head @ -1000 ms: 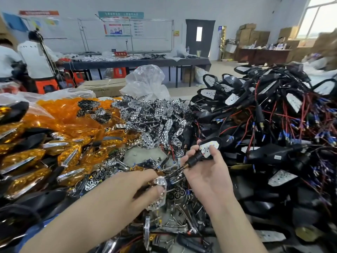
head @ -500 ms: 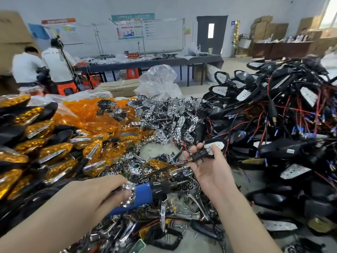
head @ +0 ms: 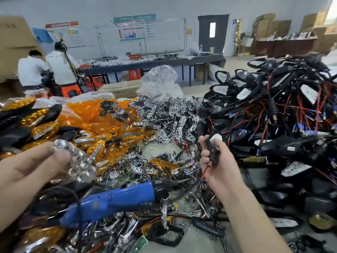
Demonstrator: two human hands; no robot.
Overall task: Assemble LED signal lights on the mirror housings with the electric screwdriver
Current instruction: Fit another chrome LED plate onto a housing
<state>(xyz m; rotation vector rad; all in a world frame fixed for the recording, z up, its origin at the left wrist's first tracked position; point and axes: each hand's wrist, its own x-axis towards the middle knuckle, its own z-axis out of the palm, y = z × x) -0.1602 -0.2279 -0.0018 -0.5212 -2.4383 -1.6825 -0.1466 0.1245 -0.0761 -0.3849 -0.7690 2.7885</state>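
Lifted higher, the left hand (head: 27, 167) holds a faceted chrome reflector (head: 80, 161), the right hand (head: 218, 161) grips a black mirror housing (head: 209, 147); seat them squarely.

A pale wall (head: 91, 8) spans 12 o'clock, hung with printed notice boards (head: 135, 27); a dark door (head: 204, 37) with a lit pane stands at 1 o'clock. Before them runs a long dark table (head: 155, 64) with orange stools (head: 134, 74) beneath. Cardboard boxes (head: 269, 28) stack at 2 o'clock beside a bright window (head: 332, 8)
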